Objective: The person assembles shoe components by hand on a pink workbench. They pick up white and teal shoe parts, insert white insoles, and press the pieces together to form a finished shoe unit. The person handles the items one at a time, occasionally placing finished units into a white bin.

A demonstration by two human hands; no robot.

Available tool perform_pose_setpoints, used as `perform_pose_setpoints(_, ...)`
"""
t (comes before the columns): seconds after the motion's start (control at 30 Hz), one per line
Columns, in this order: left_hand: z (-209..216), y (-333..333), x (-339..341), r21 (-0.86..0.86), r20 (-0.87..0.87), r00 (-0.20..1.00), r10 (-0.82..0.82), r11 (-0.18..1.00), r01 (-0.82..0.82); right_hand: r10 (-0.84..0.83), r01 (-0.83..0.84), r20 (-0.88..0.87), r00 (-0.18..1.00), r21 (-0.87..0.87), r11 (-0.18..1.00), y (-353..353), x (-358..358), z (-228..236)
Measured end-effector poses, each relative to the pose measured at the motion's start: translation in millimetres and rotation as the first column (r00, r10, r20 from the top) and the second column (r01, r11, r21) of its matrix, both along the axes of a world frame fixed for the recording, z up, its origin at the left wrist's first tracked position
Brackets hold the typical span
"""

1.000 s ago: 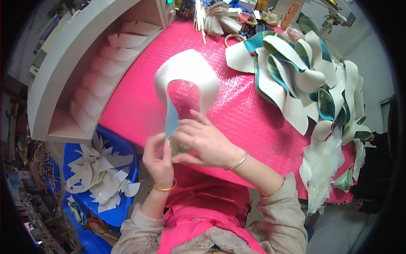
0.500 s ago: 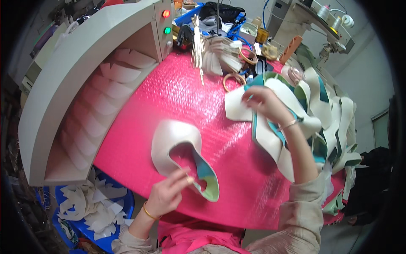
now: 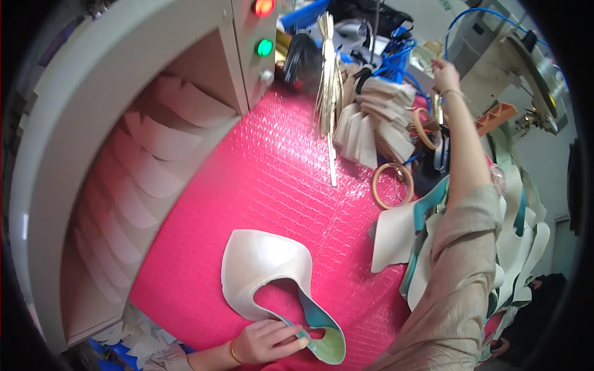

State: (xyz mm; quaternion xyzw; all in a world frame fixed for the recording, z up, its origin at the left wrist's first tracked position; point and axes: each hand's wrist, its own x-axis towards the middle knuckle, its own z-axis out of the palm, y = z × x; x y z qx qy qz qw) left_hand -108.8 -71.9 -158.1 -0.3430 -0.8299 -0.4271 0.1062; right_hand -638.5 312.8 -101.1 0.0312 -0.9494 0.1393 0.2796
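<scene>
A white shoe upper [image 3: 266, 258] with teal and light green lining lies on the pink-covered table, its curved opening toward me. My left hand [image 3: 270, 342] is closed on the near edge of this upper, thumb and fingers at the lining beside the green heel part. My right hand [image 3: 447, 78] is stretched far out to the back right, beside a small open tub [image 3: 426, 57]. Its fingers are small and partly turned away, so what they hold, if anything, does not show.
On the left stands a curved grey machine [image 3: 37, 185] with red and green lights and white pieces inside. At the back are bundled beige strips [image 3: 371, 117] and tape rolls [image 3: 393, 185]. Many uppers [image 3: 396, 238] are heaped right, under my forearm. Scraps [image 3: 145, 334] fill a blue bin lower left.
My right hand has left the heap of uppers and moved far back toward the tub. My left hand has taken hold of the upper's edge. The view has shifted.
</scene>
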Motion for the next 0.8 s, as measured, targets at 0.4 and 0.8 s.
perform_pose_setpoints(0.4, -21.5, -21.0, 19.8, 0.361, 0.240, 0.970, -0.044, 0.931, -0.047, -0.259, 0.185, 0.357, 0.898, 0.227, 0.956, 9.2, -67.2, 4.6)
perform_pose_setpoints(0.8, -29.2, -19.4, 0.6, 0.426, 0.270, 0.960, -0.078, 0.903, -0.047, -0.483, 0.317, 0.350, 0.803, 0.436, 0.843, -35.5, -61.3, 28.7)
